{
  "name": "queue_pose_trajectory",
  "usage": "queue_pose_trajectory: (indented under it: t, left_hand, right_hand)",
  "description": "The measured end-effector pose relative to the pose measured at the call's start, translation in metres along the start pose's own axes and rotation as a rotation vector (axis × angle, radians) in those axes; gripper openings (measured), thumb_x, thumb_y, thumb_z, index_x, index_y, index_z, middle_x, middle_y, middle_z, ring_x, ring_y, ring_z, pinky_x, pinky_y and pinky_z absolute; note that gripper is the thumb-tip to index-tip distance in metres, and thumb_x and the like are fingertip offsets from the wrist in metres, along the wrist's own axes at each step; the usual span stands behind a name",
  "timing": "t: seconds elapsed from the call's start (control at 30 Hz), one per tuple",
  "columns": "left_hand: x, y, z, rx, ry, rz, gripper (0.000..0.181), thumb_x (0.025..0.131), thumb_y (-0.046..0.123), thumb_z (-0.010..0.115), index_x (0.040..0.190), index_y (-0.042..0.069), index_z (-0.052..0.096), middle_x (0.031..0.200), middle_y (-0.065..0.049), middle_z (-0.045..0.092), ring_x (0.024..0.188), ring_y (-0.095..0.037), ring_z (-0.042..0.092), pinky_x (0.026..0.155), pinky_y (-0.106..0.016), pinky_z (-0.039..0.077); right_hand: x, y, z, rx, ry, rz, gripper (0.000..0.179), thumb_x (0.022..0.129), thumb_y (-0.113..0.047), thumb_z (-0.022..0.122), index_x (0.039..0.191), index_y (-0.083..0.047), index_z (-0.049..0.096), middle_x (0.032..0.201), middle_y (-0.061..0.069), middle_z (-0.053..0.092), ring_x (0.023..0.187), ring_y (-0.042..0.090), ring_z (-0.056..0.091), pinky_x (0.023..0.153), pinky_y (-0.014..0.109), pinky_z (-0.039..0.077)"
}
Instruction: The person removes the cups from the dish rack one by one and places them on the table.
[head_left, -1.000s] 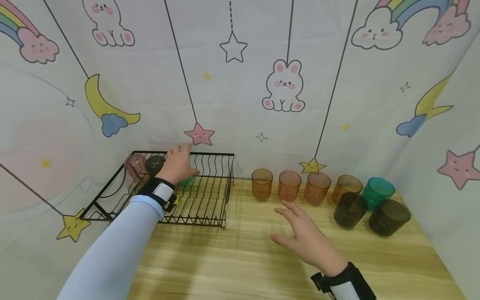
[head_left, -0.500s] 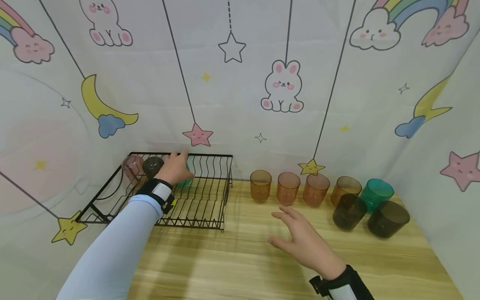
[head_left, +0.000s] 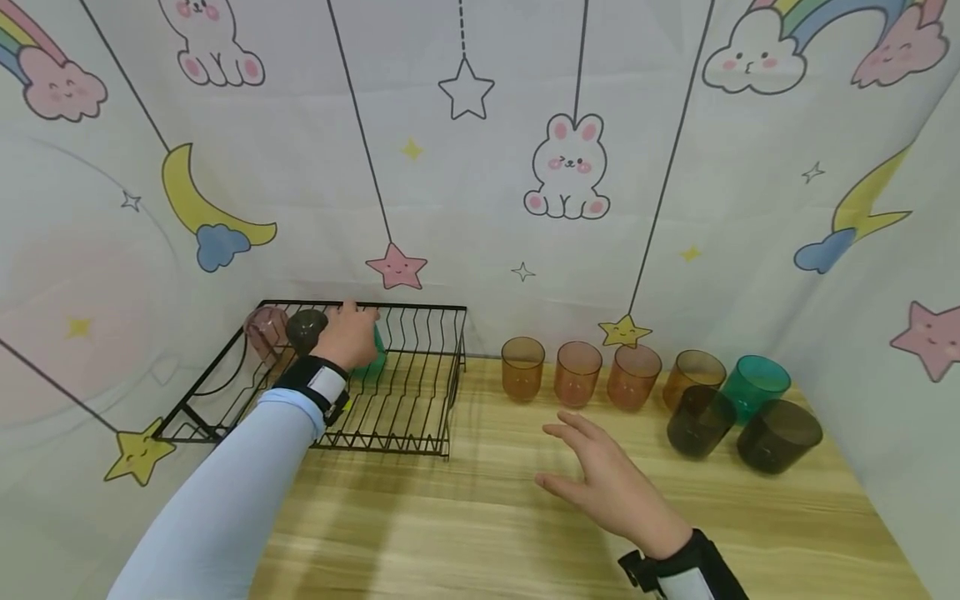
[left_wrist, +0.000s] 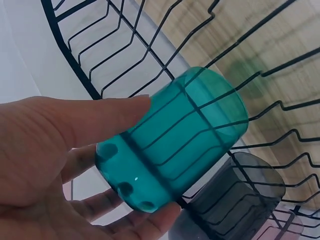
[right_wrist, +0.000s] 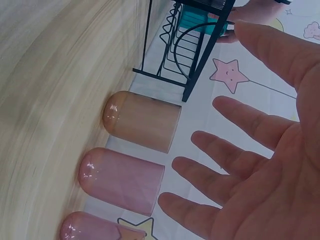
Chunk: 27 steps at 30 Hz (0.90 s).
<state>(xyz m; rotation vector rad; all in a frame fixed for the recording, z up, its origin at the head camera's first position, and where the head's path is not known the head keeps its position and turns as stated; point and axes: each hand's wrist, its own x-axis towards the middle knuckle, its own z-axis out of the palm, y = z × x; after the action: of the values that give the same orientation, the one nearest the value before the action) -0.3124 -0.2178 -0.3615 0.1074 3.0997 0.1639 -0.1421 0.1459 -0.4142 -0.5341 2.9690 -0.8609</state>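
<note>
Left hand [head_left: 347, 335]: lowered within the past 1 s; fingers, spread before, now narrowed round the base end of the teal cup [left_wrist: 200, 120], thumb laid along 1 side.
Teal cup: tilted on the wires of the black rack [head_left: 427, 307], beside the grey cup [head_left: 306, 329]; not lifted clear.
Right hand [head_left: 618, 492]: fingers wide, nothing gripped, near 7 cups [head_left: 633, 379] on the surface [head_left: 450, 517]; little changed.
Meaning: teal cup judged under left-hand control.

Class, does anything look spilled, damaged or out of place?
Nothing stands out: cups on the table stand upright; no spill or crack shows. The teal cup at the rack, gripped by the left hand, looks intact.
</note>
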Motion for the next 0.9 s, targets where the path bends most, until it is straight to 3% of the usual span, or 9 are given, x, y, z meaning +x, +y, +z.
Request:
queue_pose_trajectory:
  t: [0.27, 0.43, 0.53, 0.73, 0.9]
  left_hand:
    - [-0.003, -0.003, 0.001, 0.061, -0.010, 0.018, 0.056, 0.081, 0.009, 0.064, 0.135, 0.005, 0.047, 0.128, -0.028, 0.052, 0.120, -0.050, 0.041, 0.101, -0.065, 0.030]
    - [-0.008, -0.010, 0.003, 0.038, -0.022, -0.007, 0.055, 0.078, 0.011, 0.069, 0.129, 0.006, 0.051, 0.119, -0.027, 0.057, 0.102, -0.050, 0.052, 0.074, -0.059, 0.049]
    - [-0.013, -0.012, 0.001, 0.036, -0.029, -0.021, 0.059, 0.072, 0.015, 0.076, 0.125, 0.006, 0.052, 0.112, -0.025, 0.061, 0.091, -0.047, 0.057, 0.057, -0.052, 0.050]
    - [-0.026, -0.008, -0.011, 0.048, 0.028, 0.004, 0.062, 0.069, 0.015, 0.076, 0.125, 0.006, 0.052, 0.107, -0.026, 0.062, 0.083, -0.046, 0.058, 0.046, -0.045, 0.046]
    - [-0.038, 0.005, -0.023, 0.011, 0.129, 0.018, 0.062, 0.071, 0.016, 0.072, 0.128, 0.008, 0.049, 0.107, -0.026, 0.058, 0.089, -0.045, 0.058, 0.051, -0.048, 0.048]
  right_hand:
    - [0.000, -0.001, -0.004, -0.020, 0.019, 0.005, 0.073, 0.075, -0.068, 0.059, 0.133, -0.025, 0.051, 0.146, 0.003, 0.040, 0.132, 0.024, 0.041, 0.103, 0.046, 0.042]
    - [0.000, -0.003, -0.005, -0.017, 0.015, 0.013, 0.072, 0.075, -0.067, 0.061, 0.133, -0.025, 0.051, 0.147, 0.003, 0.039, 0.133, 0.024, 0.040, 0.102, 0.046, 0.042]
    - [-0.001, -0.004, -0.006, -0.016, 0.016, 0.015, 0.072, 0.075, -0.067, 0.060, 0.133, -0.026, 0.051, 0.147, 0.003, 0.039, 0.133, 0.024, 0.040, 0.102, 0.047, 0.041]
    - [-0.002, -0.006, -0.009, 0.007, 0.027, 0.042, 0.075, 0.074, -0.070, 0.059, 0.134, -0.026, 0.050, 0.148, 0.002, 0.037, 0.133, 0.025, 0.040, 0.101, 0.049, 0.042]
    - [-0.003, -0.009, -0.014, 0.037, 0.049, 0.065, 0.079, 0.075, -0.071, 0.057, 0.137, -0.022, 0.047, 0.148, 0.002, 0.037, 0.134, 0.027, 0.039, 0.103, 0.051, 0.039]
